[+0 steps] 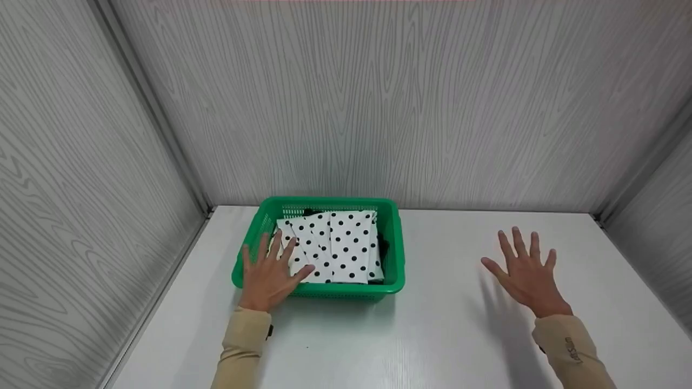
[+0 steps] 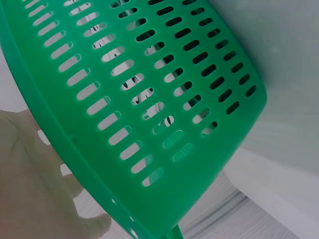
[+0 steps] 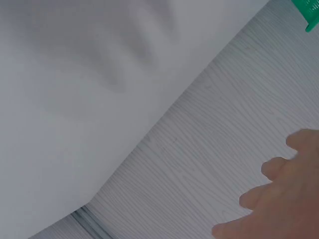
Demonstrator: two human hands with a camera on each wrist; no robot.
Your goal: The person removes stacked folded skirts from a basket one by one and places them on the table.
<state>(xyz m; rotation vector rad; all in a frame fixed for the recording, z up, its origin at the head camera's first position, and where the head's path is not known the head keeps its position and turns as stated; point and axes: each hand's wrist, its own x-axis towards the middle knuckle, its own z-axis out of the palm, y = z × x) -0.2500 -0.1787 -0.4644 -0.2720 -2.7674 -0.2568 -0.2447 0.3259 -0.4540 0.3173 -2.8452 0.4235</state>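
A green plastic basket [image 1: 400,259] with slotted sides stands on the white table, left of the middle in the head view. Folded white cloth with black dots [image 1: 348,243] fills it, and some dark material shows at its edges. My left hand [image 1: 268,278], fingers spread, is over the basket's front left corner; whether it touches the rim I cannot tell. The left wrist view shows the basket's slotted wall [image 2: 149,99] close up, with that hand [image 2: 35,184] beside the rim. Well to the right, my right hand [image 1: 527,275] is held above the table with spread fingers, holding nothing.
The white table [image 1: 443,335] meets a grey wood-grain panel [image 1: 389,108] at the back. Similar panels rise at the left [image 1: 65,216] and right [image 1: 659,237]. My right hand casts a shadow on the tabletop.
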